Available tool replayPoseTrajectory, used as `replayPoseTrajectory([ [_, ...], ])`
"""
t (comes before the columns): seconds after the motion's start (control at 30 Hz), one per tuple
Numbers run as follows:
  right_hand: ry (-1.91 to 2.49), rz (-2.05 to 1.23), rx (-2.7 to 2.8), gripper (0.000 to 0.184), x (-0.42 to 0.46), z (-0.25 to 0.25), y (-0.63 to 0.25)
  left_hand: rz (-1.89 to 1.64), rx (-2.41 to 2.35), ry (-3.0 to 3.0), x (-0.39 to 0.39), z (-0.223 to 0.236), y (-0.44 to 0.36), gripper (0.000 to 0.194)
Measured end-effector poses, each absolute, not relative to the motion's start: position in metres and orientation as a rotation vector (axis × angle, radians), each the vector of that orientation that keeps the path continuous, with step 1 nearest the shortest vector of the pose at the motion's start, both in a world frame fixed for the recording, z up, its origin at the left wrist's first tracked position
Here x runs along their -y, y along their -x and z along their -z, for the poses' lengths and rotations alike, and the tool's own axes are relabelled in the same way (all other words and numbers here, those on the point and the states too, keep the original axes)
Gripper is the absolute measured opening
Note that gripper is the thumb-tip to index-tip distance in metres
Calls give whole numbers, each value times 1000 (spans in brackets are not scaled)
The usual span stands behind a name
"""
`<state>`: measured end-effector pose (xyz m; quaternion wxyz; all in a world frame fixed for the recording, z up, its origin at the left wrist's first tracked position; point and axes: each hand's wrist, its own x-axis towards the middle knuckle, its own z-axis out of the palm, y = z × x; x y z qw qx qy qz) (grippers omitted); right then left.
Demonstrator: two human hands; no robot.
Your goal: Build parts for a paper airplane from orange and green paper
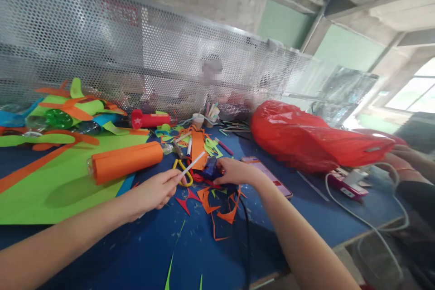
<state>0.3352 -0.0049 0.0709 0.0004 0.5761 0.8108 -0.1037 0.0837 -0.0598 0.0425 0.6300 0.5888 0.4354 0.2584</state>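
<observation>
My left hand [166,189] is closed around a thin white glue stick [193,164], which points up and to the right. My right hand [234,171] grips a blue glue gun [211,168] low over the table; part of it is hidden by my fingers. A black cord [247,235] runs from there toward the front edge. Yellow-handled scissors [188,180] lie just beyond my left fingers. Around both hands are orange paper scraps [228,214] and a red paper scrap [184,204]. An orange paper strip [198,147] lies behind the glue gun.
An orange-wrapped bottle [127,161] rests on green paper sheets [68,190] at left, near several paper-decorated bottles [73,108]. A phone [267,176] lies right of my hand. Behind it sits a red plastic bag [299,136], with another person's arm [404,167] beside it. A perforated metal screen [190,63] stands behind.
</observation>
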Motion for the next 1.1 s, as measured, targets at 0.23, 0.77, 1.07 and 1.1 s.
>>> replayPoseTrajectory([
  [0.23, -1891, 447, -2705, 36, 1, -85, -337, -507, -1005, -1289, 75, -44, -69, 41],
  [0.77, -1942, 610, -2807, 39, -2, -79, -336, -517, -957, -1284, 73, -52, -79, 32],
  [1.07, -2046, 629, -2899, 37, -1, -74, -326, -565, -921, -1198, 69, -50, -80, 26],
  [1.1, -2081, 612, -2914, 38, -2, -72, -325, -566, -918, -1180, 70, -51, -80, 25],
])
